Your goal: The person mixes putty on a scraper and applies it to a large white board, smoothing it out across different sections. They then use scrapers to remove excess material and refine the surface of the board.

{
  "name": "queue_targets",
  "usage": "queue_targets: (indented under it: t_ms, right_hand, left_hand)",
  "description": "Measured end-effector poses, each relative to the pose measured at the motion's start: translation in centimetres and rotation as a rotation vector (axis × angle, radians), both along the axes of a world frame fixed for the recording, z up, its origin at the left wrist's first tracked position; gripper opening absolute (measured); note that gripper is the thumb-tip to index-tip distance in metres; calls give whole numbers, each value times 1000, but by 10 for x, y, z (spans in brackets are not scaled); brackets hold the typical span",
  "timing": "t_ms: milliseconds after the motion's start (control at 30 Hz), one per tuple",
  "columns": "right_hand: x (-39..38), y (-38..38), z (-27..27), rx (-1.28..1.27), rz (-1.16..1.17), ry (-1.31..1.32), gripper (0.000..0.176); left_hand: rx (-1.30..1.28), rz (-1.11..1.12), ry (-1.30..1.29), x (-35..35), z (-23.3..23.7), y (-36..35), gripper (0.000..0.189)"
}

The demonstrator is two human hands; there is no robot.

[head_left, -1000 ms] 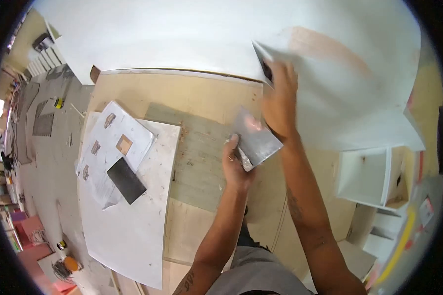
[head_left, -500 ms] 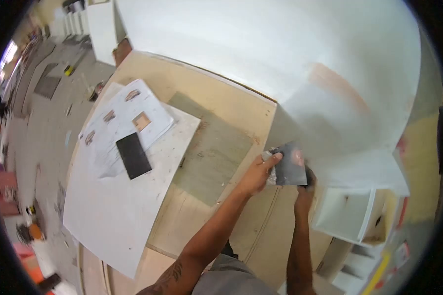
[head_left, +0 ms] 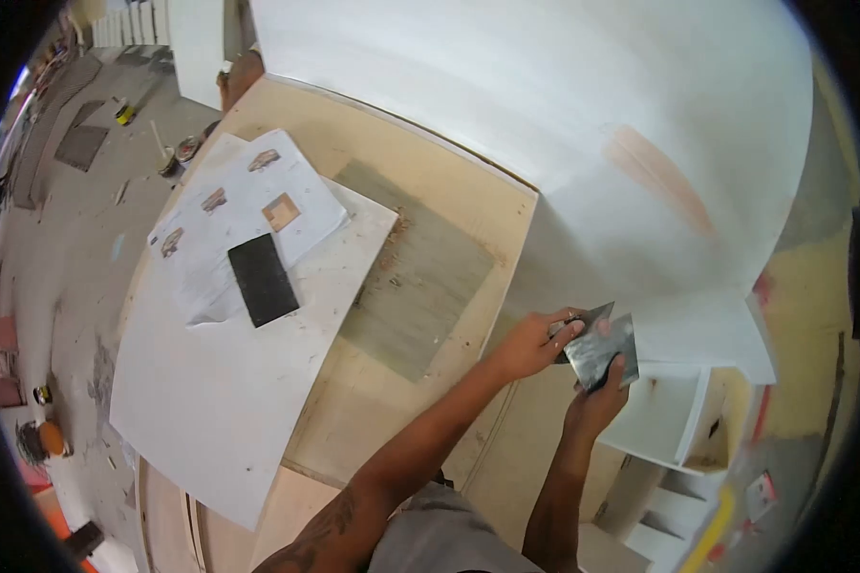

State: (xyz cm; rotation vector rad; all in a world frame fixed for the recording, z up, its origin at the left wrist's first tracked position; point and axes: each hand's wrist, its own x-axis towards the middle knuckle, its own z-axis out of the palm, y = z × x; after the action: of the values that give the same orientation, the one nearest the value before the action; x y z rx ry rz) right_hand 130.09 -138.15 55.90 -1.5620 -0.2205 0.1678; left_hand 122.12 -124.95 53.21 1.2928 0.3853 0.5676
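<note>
In the head view, my right hand [head_left: 597, 406] grips a broad metal putty knife [head_left: 604, 357], its thumb lying on the lower part of the blade. A second putty knife [head_left: 597, 313] is in my left hand [head_left: 537, 342], its dark blade showing behind the first one. The two blades overlap in this view, and a small pinkish smear shows near where they cross. Both hands are closed, held in front of a white curved panel [head_left: 468, 95]. A long peach-coloured patch of filler [head_left: 659, 177] marks that panel to the upper right.
At left, a white board [head_left: 210, 411] lies on a wooden surface [head_left: 306, 115], bearing printed paper [head_left: 306, 186] and a black rectangular block [head_left: 263, 280]. A grey-green sheet [head_left: 420, 296] lies beside it. White shelving [head_left: 655, 411] stands at lower right. Cans [head_left: 187, 148] sit on the floor.
Both hands have shifted right. The right-hand putty knife has come round in front, its blade now over the left-hand one, which faced the camera before. The view has tilted slightly.
</note>
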Motion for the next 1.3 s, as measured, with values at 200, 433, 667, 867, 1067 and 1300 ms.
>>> queue_targets:
  t_ms: [200, 433, 667, 867, 1067, 1300]
  right_hand:
    - [37, 23, 45, 7, -9, -161, 41]
    - [36, 103, 95, -22, 452, -154, 31]
    - [-1, 241, 100, -968, 517, -2017, 52]
    - [27, 300, 77, -977, 420, -2313, 53]
    - [49, 290, 71, -1011, 382, -2429, 48]
    - [-5, 301, 97, -1087, 406, -2377, 48]
  left_hand:
    - [447, -282, 2, -8, -2, 6, 31]
    - [236, 131, 120, -19, -8, 27, 37]
    - [129, -36, 209, -24, -10, 37, 41]
    - [206, -74, 149, -22, -16, 36, 37]
    - [282, -91, 97, -22, -19, 31, 35]
    - [235, -64, 75, -27, -14, 37, 35]
